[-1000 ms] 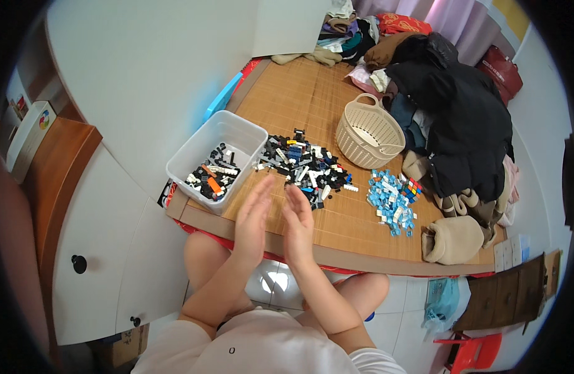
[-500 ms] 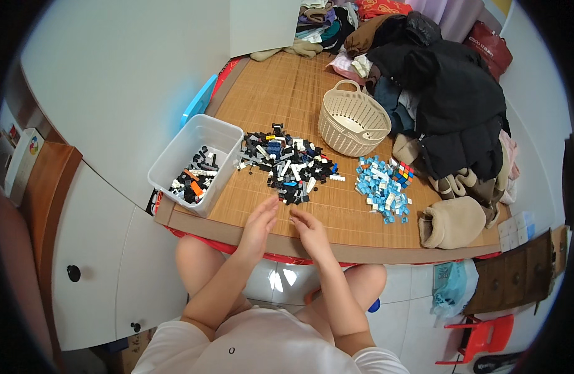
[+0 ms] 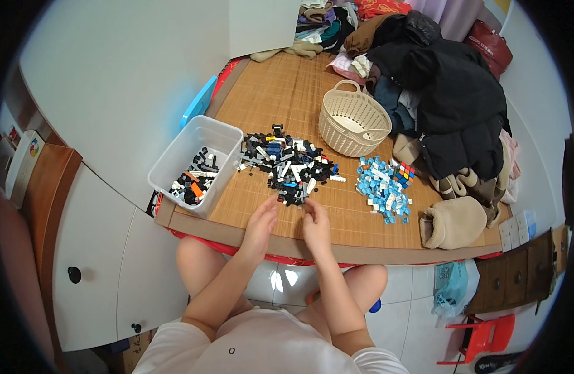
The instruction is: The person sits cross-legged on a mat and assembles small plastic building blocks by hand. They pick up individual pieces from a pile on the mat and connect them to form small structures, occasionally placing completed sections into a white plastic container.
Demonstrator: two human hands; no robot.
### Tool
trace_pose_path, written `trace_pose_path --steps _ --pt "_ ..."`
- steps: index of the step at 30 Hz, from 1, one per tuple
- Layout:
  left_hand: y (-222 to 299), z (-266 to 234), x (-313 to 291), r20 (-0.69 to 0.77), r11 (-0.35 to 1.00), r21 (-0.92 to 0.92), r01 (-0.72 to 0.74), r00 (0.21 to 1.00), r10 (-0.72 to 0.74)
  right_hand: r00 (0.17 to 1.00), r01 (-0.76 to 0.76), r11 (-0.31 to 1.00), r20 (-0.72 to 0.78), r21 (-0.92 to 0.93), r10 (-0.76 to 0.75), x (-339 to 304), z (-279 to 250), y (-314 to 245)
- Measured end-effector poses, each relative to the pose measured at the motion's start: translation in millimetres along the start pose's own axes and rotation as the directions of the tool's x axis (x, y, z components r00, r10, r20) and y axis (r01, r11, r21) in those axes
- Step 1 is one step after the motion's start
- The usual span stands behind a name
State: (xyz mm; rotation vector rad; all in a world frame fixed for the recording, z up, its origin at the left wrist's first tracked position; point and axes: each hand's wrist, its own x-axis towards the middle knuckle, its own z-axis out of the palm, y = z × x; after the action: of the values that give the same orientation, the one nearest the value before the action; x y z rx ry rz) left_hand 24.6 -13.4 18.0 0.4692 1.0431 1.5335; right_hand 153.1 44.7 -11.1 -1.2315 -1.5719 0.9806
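A loose pile of toy building bricks (image 3: 287, 163), mostly black, white and grey, lies on the bamboo mat (image 3: 268, 87). At its near edge is my left hand (image 3: 259, 225), palm turned inward and fingers stretched out, with nothing seen in it. My right hand (image 3: 317, 227) faces it across a gap, its fingertips close to the lowest bricks. Its fingers are extended and slightly bent, and no brick shows in it. Left of the pile stands a clear plastic box (image 3: 227, 163) with more black, white and orange bricks inside.
Right of the pile sits a heap of light-blue and white pieces (image 3: 381, 190), with a puzzle cube (image 3: 404, 172) beside it. A beige basket (image 3: 355, 124) stands behind them. Clothes (image 3: 458, 106) are piled at the right. A blue lid (image 3: 199, 101) leans behind the box.
My right hand has shifted a little to the right and forward, widening the gap between my hands. My left hand has barely moved.
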Motion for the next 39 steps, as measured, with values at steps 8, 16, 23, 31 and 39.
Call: trace_pose_path --steps 8,16,23,31,39 --pt "-7 4 5 -0.002 0.986 -0.13 0.101 0.995 -0.102 1.0 -0.02 0.994 0.002 -0.111 0.02 8 8 4" --pt "-15 10 10 0.049 0.982 -0.157 0.104 0.994 -0.098 0.996 -0.082 0.996 0.042 -0.017 0.083 0 25 7" --pt "-12 18 7 0.078 0.985 -0.121 0.123 0.99 -0.114 0.974 -0.226 0.95 0.03 0.218 0.225 -14 35 -3" --pt "-17 17 10 0.06 0.986 -0.118 0.119 0.992 -0.112 0.948 -0.319 0.892 0.086 0.32 0.308 -12 30 -14" --pt "-23 16 9 0.05 0.987 -0.123 0.1 0.994 -0.094 0.95 -0.313 0.889 0.098 0.335 0.297 -14 30 -13"
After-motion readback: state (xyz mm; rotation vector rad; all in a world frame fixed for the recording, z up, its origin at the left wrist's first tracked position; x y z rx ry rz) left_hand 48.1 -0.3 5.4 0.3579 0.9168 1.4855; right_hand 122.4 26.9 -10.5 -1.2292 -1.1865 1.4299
